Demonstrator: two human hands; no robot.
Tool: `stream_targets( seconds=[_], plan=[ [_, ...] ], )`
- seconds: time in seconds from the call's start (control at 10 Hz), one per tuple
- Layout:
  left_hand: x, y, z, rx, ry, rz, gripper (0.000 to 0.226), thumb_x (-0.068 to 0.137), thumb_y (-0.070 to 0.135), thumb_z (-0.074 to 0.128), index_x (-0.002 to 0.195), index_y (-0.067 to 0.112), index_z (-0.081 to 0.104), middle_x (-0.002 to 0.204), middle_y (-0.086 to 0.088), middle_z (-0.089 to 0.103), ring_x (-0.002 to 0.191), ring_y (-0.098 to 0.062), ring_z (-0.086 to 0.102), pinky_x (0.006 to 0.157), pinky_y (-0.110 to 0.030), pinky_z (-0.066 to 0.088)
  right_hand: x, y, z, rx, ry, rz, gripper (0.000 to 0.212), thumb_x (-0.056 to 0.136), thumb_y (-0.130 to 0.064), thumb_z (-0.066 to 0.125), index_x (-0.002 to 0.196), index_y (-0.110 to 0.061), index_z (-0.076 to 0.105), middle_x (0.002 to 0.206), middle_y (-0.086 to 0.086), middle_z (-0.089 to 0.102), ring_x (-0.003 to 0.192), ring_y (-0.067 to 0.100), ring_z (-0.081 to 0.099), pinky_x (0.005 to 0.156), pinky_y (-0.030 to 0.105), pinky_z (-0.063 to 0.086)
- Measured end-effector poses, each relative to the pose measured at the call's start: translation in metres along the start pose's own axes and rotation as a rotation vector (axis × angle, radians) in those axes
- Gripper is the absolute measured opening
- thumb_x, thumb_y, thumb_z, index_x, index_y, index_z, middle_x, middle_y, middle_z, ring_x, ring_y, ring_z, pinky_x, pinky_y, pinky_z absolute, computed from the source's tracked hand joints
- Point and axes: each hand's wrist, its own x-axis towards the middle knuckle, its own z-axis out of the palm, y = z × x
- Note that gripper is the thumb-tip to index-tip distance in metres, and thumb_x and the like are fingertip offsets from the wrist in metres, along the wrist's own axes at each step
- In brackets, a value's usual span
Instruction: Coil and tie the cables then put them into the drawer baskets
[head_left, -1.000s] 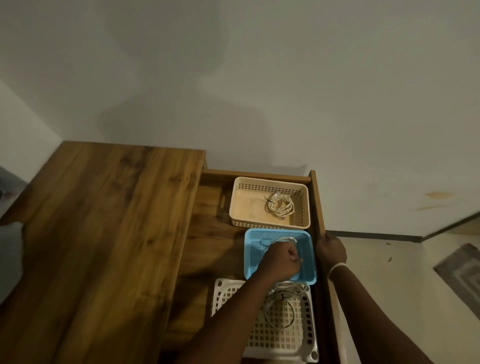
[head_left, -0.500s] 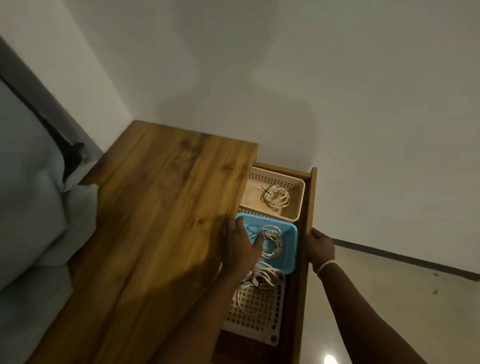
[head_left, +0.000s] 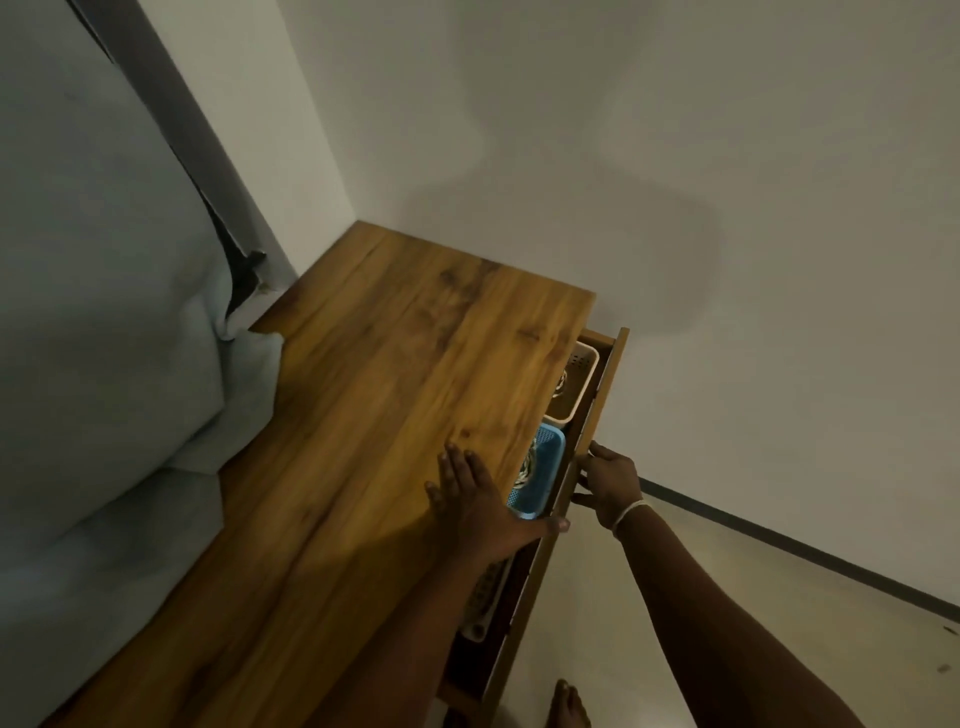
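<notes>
Pale floor (head_left: 691, 597) and plain wall (head_left: 675, 156) frame a wooden worktop (head_left: 374, 441) with its drawer (head_left: 582, 467) open only a narrow way.

Nearest, a bare foot (head_left: 569, 704) stands on the floor beside the drawer front. Just past it, the left hand (head_left: 478, 499) lies flat on the worktop's edge, fingers (head_left: 454, 462) straight and spread, the thumb reaching over to the drawer front. The right hand (head_left: 610, 480), a pale band at the wrist, holds the top of the drawer front with its fingers curled over it. Inside the gap sit three baskets in a row: a white basket (head_left: 485, 597) mostly hidden under the left forearm, a blue basket (head_left: 540, 478) holding a coiled cable (head_left: 529, 465), and farthest a beige basket (head_left: 574, 389) with another coil (head_left: 561, 387) partly showing. Left of the worktop lies grey-blue bedding (head_left: 104, 312).
</notes>
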Motion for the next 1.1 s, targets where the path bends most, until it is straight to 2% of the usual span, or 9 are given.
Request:
stream_targets(
  seconds=[0.1,0.2,0.3,0.4,0.5,0.7,0.9,1.0,1.1],
  plan=[
    [-0.001,0.001,0.003,0.046,-0.021,-0.006,0.167,0.022,0.104,0.032,0.146,0.011,-0.032,0.149,-0.015,-0.044,0.139,-0.035,-0.036,0.115,-0.062,-0.009,0.002,-0.004,0.013,0.009,-0.041,0.008,0.030,0.095,0.002,0.052,0.093,-0.019,0.073,0.100,0.018,0.069,0.090,0.030,0.065,0.078,0.048,0.061],
    [0.003,0.000,0.010,0.107,-0.016,-0.006,0.165,0.035,0.098,0.053,0.145,0.010,-0.032,0.148,-0.018,-0.045,0.138,-0.037,-0.037,0.114,-0.063,-0.012,0.000,-0.009,0.027,0.057,-0.055,0.033,0.036,0.097,0.005,0.049,0.084,-0.024,0.066,0.090,0.010,0.064,0.087,0.027,0.060,0.086,0.053,0.057],
    [0.004,-0.003,0.014,0.152,0.020,0.002,0.157,0.048,0.083,0.068,0.144,0.008,-0.032,0.148,-0.019,-0.043,0.139,-0.037,-0.036,0.112,-0.060,-0.018,0.000,-0.013,0.038,0.095,-0.106,0.041,0.028,0.099,-0.001,0.049,0.089,-0.022,0.065,0.094,0.006,0.064,0.088,0.023,0.060,0.080,0.048,0.058],
    [0.002,-0.003,0.020,0.205,0.117,-0.016,0.150,0.050,0.061,0.083,0.148,0.006,-0.016,0.158,-0.021,-0.020,0.147,-0.039,-0.015,0.114,-0.060,-0.008,0.002,-0.014,0.049,0.118,-0.135,0.056,0.019,0.099,-0.012,0.050,0.108,-0.014,0.067,0.109,0.010,0.066,0.094,0.025,0.062,0.077,0.043,0.057],
    [0.006,-0.006,0.034,0.198,0.202,-0.049,0.134,0.043,0.040,0.092,0.151,0.005,0.021,0.160,-0.021,0.012,0.148,-0.038,0.012,0.115,-0.061,0.014,0.006,-0.015,0.059,0.145,-0.159,0.078,0.018,0.102,-0.020,0.046,0.114,-0.017,0.059,0.110,0.004,0.061,0.100,0.026,0.060,0.083,0.046,0.056],
    [0.016,-0.008,0.046,0.176,0.240,-0.059,0.109,0.054,0.032,0.090,0.147,0.006,0.038,0.156,-0.020,0.028,0.144,-0.037,0.027,0.114,-0.059,0.019,0.013,-0.012,0.070,0.182,-0.145,0.100,0.033,0.104,-0.027,0.043,0.132,-0.011,0.052,0.111,0.002,0.060,0.099,0.025,0.059,0.079,0.045,0.056],
    [0.015,-0.009,0.047,0.195,0.163,-0.079,0.121,0.047,0.036,0.093,0.148,0.003,0.034,0.157,-0.023,0.021,0.145,-0.040,0.022,0.114,-0.061,0.017,0.010,-0.013,0.066,0.151,-0.182,0.120,0.043,0.102,-0.030,0.043,0.141,-0.013,0.045,0.128,0.006,0.056,0.116,0.029,0.055,0.088,0.046,0.052],
    [0.006,0.001,0.010,0.139,0.020,-0.088,0.123,0.063,0.042,0.082,0.154,0.006,0.007,0.160,-0.023,-0.004,0.148,-0.042,0.002,0.115,-0.063,0.009,0.007,-0.022,0.063,-0.037,-0.173,0.122,0.049,0.101,-0.037,0.044,0.142,-0.011,0.044,0.135,0.009,0.051,0.121,0.032,0.051,0.095,0.049,0.049],
    [0.021,0.020,-0.041,-0.103,-0.074,-0.075,0.113,0.075,0.047,0.071,0.153,0.018,-0.007,0.160,-0.016,-0.002,0.147,-0.040,0.003,0.117,-0.060,0.011,0.005,-0.042,0.061,-0.162,-0.082,-0.030,0.037,0.098,-0.035,0.048,0.116,-0.006,0.060,0.119,0.016,0.062,0.108,0.036,0.060,0.087,0.050,0.055]
  ],
)
